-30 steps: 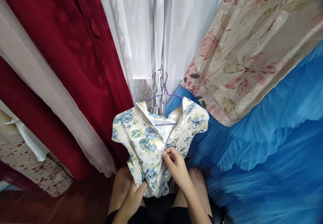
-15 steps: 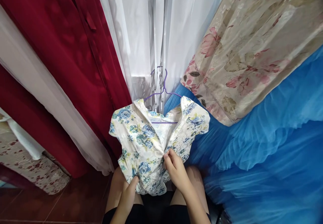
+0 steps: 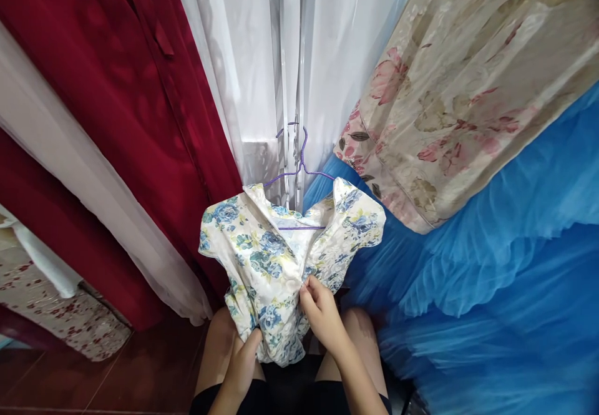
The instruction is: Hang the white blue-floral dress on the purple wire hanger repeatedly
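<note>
A white blouse (image 3: 262, 246) with blue and yellow-green flowers hangs from a purple wire hanger (image 3: 302, 156) in front of my knees. Its V-shaped front opening spreads at the top and narrows downward. At the lower end of that opening, my right hand (image 3: 322, 309) pinches the fabric edge between thumb and fingers. Lower down, my left hand (image 3: 244, 356) grips the blouse near its left side, thumb on the front and the other fingers hidden behind the cloth.
White drapery (image 3: 337, 59) hangs behind the hanger. Dark red cloth (image 3: 126, 90) falls on the left. To the right are a beige floral garment (image 3: 449, 103) and blue tulle (image 3: 496, 278). Dark red floor tiles (image 3: 140, 371) show at the lower left.
The blouse and my right hand have shifted slightly to the left. My left hand has moved a little rightward, and the lower left cloth is drawn in. Both hands keep their grip.
</note>
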Available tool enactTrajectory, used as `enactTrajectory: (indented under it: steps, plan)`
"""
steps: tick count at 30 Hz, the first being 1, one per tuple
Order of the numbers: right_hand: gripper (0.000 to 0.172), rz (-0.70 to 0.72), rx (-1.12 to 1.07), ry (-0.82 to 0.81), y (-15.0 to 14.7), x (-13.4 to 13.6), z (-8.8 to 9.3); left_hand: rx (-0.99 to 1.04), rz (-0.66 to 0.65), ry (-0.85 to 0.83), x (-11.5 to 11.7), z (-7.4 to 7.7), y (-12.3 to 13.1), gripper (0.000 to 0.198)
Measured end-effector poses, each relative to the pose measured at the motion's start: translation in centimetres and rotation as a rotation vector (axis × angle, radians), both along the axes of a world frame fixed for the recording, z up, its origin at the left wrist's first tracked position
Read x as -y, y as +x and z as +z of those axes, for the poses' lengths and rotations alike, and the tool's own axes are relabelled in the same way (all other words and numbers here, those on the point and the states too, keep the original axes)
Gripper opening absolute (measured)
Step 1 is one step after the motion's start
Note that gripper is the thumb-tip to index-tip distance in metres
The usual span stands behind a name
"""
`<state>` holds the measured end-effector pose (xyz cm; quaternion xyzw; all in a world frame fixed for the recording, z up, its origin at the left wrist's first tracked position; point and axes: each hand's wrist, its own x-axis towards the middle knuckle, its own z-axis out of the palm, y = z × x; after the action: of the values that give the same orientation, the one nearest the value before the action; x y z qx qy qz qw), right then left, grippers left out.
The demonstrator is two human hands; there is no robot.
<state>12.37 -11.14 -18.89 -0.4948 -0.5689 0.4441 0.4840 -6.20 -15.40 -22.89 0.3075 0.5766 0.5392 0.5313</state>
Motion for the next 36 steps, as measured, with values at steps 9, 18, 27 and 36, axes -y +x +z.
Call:
enactTrajectory:
  steps: [9,18,27,36]
  plan:
    - [0.033,-0.036,0.021,-0.023,2.1,2.1,2.1,-0.450,0.311,0.491,-0.5,0.3,2.1,0.045]
    - [0.023,-0.051,-0.266,-0.183,1.2,1.5,4.3,-0.588,-0.198,0.616,-3.9,2.9,8.2,0.014]
    - [0.019,-0.161,-0.521,0.045,2.2,-8.7,14.3,-0.739,-0.349,0.632,-4.2,1.3,7.9,0.018]
    - [0.014,-0.185,-0.559,0.117,0.5,-8.8,14.6,-0.690,-0.452,0.656,-6.3,3.7,5.6,0.007]
